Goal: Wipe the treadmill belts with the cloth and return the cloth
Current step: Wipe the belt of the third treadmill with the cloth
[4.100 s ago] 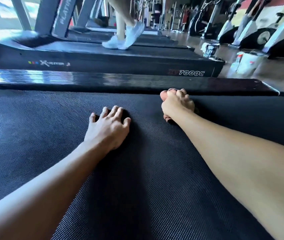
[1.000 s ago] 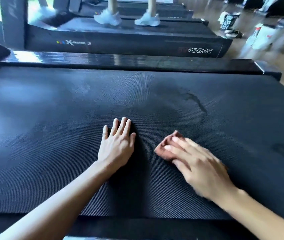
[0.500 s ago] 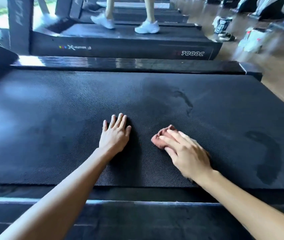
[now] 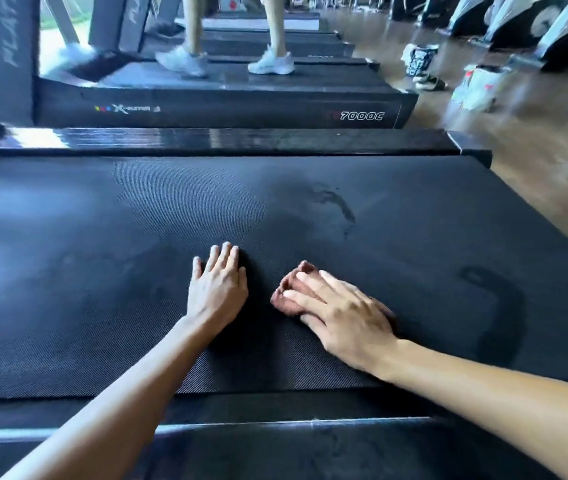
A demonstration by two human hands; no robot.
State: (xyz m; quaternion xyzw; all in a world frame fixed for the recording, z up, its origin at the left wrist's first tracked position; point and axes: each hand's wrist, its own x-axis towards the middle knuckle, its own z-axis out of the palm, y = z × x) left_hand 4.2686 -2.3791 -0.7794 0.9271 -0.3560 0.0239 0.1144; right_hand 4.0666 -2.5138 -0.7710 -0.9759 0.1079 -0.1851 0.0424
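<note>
My left hand lies flat on the black textured treadmill belt, fingers straight and close together, palm down, holding nothing. Just beside it, my right hand presses down on the small reddish-brown cloth, fingers stretched out over the top of it rather than curled round it. The cloth is bunched under my fingers, and only its front edge and left side peek out. It sits on the belt near the middle, closer to the near edge than to the far one.

A thin dark damp streak curves across the belt beyond my right hand, and a broader dark curved mark shows off to the right. The glossy black side rail runs along the far edge of the belt, and the near side rail crosses under both my forearms.

On the neighbouring black treadmill marked 7000C a person stands in white sneakers, one foot ahead of the other. To the right is brown wooden floor, with a patterned dark-and-white bag and a white bag set down on it, both blurred.
</note>
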